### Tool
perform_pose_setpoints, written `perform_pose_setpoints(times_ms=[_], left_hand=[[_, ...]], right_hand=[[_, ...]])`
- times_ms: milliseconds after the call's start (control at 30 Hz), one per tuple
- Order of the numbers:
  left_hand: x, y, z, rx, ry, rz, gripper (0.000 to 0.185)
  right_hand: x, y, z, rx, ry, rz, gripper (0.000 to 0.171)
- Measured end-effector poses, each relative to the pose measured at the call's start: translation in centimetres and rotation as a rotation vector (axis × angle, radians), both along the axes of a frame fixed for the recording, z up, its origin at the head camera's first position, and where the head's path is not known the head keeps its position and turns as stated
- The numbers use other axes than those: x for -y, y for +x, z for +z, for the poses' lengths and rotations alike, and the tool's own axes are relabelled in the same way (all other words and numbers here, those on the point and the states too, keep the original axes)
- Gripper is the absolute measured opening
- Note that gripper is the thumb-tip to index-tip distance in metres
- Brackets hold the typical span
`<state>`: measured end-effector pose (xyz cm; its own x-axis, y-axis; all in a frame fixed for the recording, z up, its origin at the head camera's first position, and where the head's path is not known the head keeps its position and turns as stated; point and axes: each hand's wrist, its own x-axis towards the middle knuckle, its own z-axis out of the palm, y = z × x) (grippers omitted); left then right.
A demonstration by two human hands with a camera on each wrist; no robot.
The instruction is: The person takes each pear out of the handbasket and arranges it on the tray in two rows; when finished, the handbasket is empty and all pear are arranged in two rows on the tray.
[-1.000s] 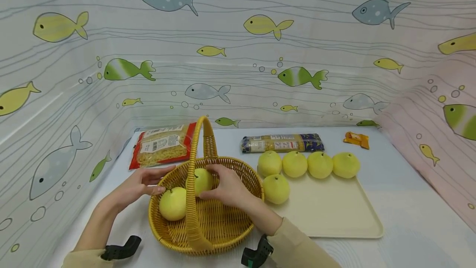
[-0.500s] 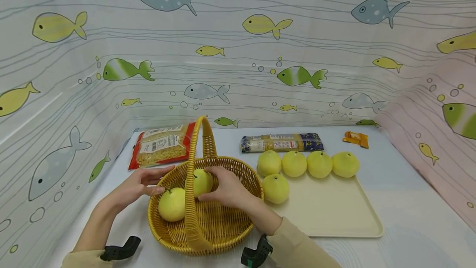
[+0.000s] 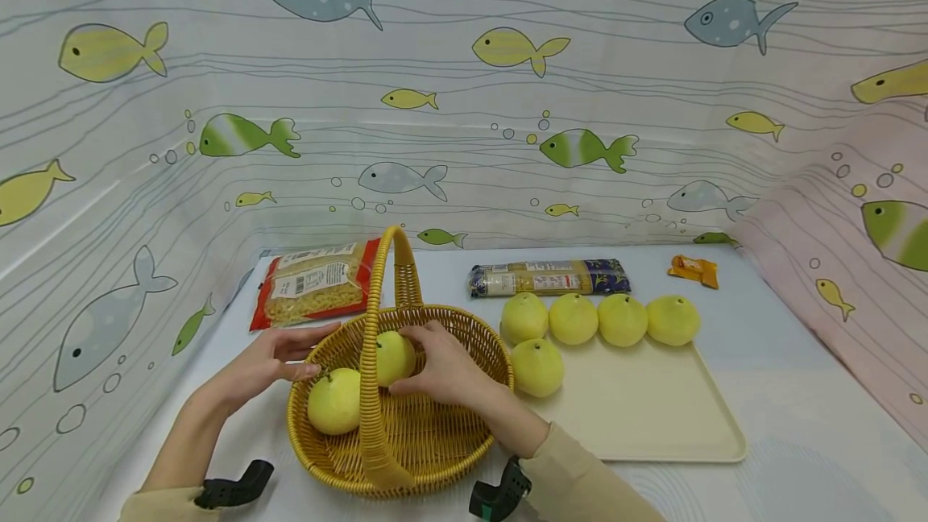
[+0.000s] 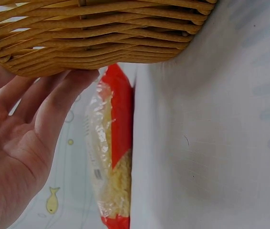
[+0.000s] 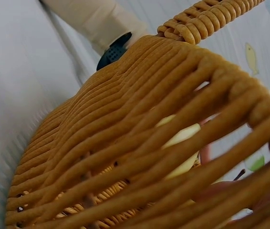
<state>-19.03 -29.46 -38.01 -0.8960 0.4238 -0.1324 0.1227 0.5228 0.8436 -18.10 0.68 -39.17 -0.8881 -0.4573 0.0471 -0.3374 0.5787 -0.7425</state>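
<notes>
On the white tabletop (image 3: 805, 409), the golden-brown woven wicker basket (image 3: 457, 433) stands left of the rectangular cream tray (image 3: 645, 417). The left hand (image 3: 270, 357), its grip spread, touches the basket's rim. The right hand (image 3: 445, 365) has its grip pinching one round yellow fruit (image 3: 395, 357) inside the basket, beside a second round yellow fruit (image 3: 333, 403).

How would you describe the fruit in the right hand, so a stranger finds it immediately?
In the head view, find the wicker basket, left of the cream tray. Look inside it, beside the arched handle. The wanted fruit, yellow, is the farther of two, gripped by the right hand; the nearer fruit is not.
</notes>
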Motion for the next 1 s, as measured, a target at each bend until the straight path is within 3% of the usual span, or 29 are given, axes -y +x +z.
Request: perform_pose_setpoints(times_ms=[233, 533, 733, 1000], left_hand=[[-0.05, 0.04, 0.04, -0.004, 0.001, -0.001, 0.067], [-0.07, 0.08, 0.06, -0.006, 0.004, -0.005, 0.067], [-0.05, 0.05, 0.03, -0.001, 0.013, -0.009, 0.068], [-0.06, 0.05, 0.05, -0.007, 0.003, -0.001, 0.067]], right_hand=[[-0.03, -0.11, -0.01, 0.032, -0.036, 0.012, 0.07], [-0.05, -0.08, -0.2, 0.007, 0.034, 0.008, 0.074], [-0.03, -0.09, -0.2, 0.017, -0.005, 0.002, 0.068], [-0.06, -0.14, -0.36, 0.007, 0.072, 0.013, 0.073]])
